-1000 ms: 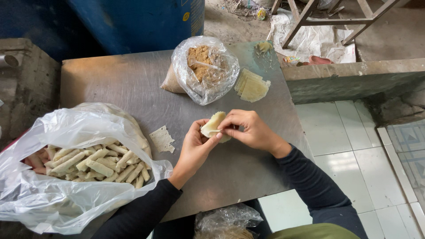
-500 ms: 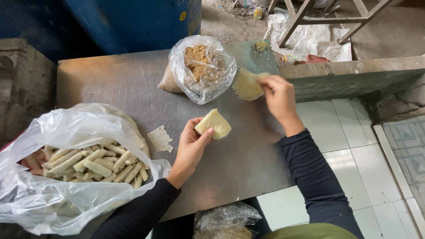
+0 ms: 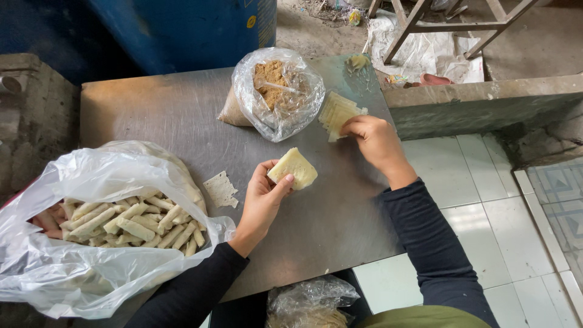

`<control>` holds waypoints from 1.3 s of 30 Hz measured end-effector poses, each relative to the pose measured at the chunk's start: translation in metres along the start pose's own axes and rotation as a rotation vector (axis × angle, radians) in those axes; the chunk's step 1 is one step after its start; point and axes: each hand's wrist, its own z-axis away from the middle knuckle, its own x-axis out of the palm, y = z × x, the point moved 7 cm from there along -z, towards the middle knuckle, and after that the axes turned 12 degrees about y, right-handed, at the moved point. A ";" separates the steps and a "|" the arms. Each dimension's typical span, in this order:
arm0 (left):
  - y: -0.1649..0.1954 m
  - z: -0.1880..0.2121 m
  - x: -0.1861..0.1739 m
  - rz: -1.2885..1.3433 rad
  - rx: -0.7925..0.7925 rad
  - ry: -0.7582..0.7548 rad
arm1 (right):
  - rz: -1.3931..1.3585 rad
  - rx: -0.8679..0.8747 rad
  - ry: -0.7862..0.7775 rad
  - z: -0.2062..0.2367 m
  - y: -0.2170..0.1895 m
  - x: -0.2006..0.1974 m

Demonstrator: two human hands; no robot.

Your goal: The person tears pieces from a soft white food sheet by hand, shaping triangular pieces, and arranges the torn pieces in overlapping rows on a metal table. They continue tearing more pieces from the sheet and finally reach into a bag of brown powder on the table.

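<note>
My left hand holds a pale folded wrapper parcel above the grey metal table. My right hand reaches to a stack of pale square wrappers at the table's far right, fingertips pinching the stack's near edge. Between the hands' reach stands a clear plastic bag of brown crumbly filling with a spoon in it. At the left, a large clear bag holds several rolled pale sticks.
A torn scrap of wrapper lies on the table near the big bag. A blue barrel stands behind the table. White floor tiles lie to the right. Another plastic bag sits below the table's near edge.
My right hand left the parcel and went out to the wrapper stack, where it now pinches the edge. My left hand keeps the folded parcel alone.
</note>
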 end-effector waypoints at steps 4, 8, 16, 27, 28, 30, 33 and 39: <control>-0.002 -0.001 -0.001 0.000 -0.006 0.000 | -0.024 0.028 -0.023 0.000 0.003 0.003; -0.003 -0.001 -0.002 -0.006 -0.003 -0.001 | -0.028 -0.016 -0.064 -0.001 0.000 0.004; -0.003 -0.002 -0.001 -0.014 0.001 -0.003 | -0.084 -0.071 -0.056 -0.002 0.003 0.012; -0.006 0.000 -0.001 0.215 -0.111 -0.077 | -0.529 0.042 -0.152 0.003 -0.064 0.001; -0.007 0.000 -0.001 0.231 -0.103 -0.099 | -0.527 0.005 -0.199 0.006 -0.078 0.008; -0.008 -0.001 -0.001 0.215 -0.056 -0.137 | -0.516 -0.033 -0.260 0.012 -0.097 0.019; -0.008 -0.001 -0.001 0.130 0.026 -0.156 | -0.526 -0.021 -0.297 0.016 -0.102 0.027; -0.004 -0.004 0.002 0.061 0.045 -0.100 | -0.664 0.093 -0.359 0.013 -0.087 0.030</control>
